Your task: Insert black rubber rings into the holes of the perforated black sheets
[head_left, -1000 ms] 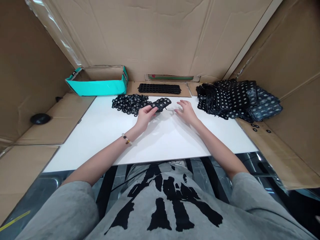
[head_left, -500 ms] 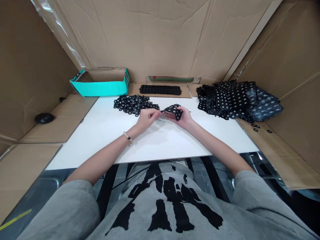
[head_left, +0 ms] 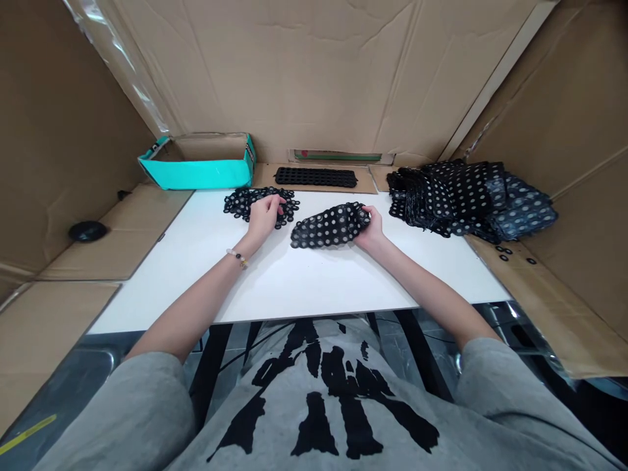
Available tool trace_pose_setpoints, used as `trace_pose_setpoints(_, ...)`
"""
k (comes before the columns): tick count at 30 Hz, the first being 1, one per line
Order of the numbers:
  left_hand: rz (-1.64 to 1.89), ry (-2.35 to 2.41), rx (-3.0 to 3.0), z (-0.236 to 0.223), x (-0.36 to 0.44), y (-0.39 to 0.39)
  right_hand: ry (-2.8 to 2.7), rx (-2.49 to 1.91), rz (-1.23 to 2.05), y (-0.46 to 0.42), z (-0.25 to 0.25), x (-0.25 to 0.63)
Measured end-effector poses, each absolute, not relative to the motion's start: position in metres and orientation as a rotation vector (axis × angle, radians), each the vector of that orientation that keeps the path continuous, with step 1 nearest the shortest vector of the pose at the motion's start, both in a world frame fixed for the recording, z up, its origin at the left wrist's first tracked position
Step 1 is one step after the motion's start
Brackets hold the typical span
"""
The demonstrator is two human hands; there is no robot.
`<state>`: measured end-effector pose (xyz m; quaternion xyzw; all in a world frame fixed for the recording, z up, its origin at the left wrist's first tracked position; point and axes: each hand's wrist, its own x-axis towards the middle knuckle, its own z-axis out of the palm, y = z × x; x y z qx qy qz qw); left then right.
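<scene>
My left hand (head_left: 263,217) rests on a heap of small black rubber rings (head_left: 235,204), its fingers curled in among them. I cannot tell whether it holds any ring. My right hand (head_left: 371,229) grips the right end of a black perforated sheet (head_left: 326,227), which lies on the white board (head_left: 294,281) between my hands. The sheet has rows of round pale dots and looks limp and slightly bunched at the end in my fingers.
A black moulded tray (head_left: 315,176) lies on cardboard beyond the board. To its left stands a teal box (head_left: 199,171). A tall heap of dotted black sheets (head_left: 466,199) sits at the right, with a few loose rings (head_left: 503,253) on the cardboard nearby. Cardboard walls enclose the bench.
My left hand has let go of the sheet and moved left onto the ring heap. The sheet, earlier pinched and folded between both hands, now lies spread on the board, held by my right hand.
</scene>
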<state>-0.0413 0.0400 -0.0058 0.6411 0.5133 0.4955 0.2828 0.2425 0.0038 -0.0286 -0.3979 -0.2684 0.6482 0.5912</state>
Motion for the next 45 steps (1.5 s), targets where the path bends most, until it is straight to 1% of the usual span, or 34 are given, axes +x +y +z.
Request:
trace_pose_setpoints(4,0.999,1.28,1.952,-0.007,-0.043,0.036,-0.373,-0.91,1.503,0.004,-0.029,0.238)
trace_pose_setpoints(8,0.838,1.089,2.211,-0.014,-0.036,0.031,-0.4,-0.93,1.537,0.0,-0.024,0.237)
trace_pose_setpoints(12,0.697,0.949,2.249,-0.02,-0.025,0.024,-0.486,-0.963,1.59,-0.007,-0.018,0.234)
trace_pose_setpoints(18,0.679,1.013,2.138,-0.014,-0.014,0.021,-0.518,-0.962,1.597,-0.01,-0.017,0.231)
trace_pose_setpoints(22,0.72,0.906,1.993,0.001,-0.018,0.024,-0.565,-0.94,1.568,-0.008,-0.016,0.232)
trace_pose_setpoints(26,0.667,0.977,1.684,0.021,-0.049,0.033,-0.644,-0.941,1.653,-0.006,-0.018,0.233)
trace_pose_setpoints(29,0.467,1.075,1.528,0.033,-0.086,0.043,-0.689,-1.069,1.651,-0.005,-0.023,0.23)
trace_pose_setpoints(33,0.46,1.325,1.403,0.038,-0.115,0.055,-0.961,-1.203,1.637,-0.01,-0.029,0.226)
trace_pose_setpoints(37,0.469,1.375,1.559,0.033,-0.111,0.06,-1.157,-1.244,1.564,-0.015,-0.03,0.225)
trace_pose_setpoints(42,0.194,1.23,1.802,0.022,-0.096,0.058,-1.205,-1.218,1.587,-0.016,-0.027,0.226)
trace_pose_setpoints(45,0.252,1.225,2.059,0.014,-0.087,0.06,-1.223,-1.208,1.606,-0.016,-0.026,0.226)
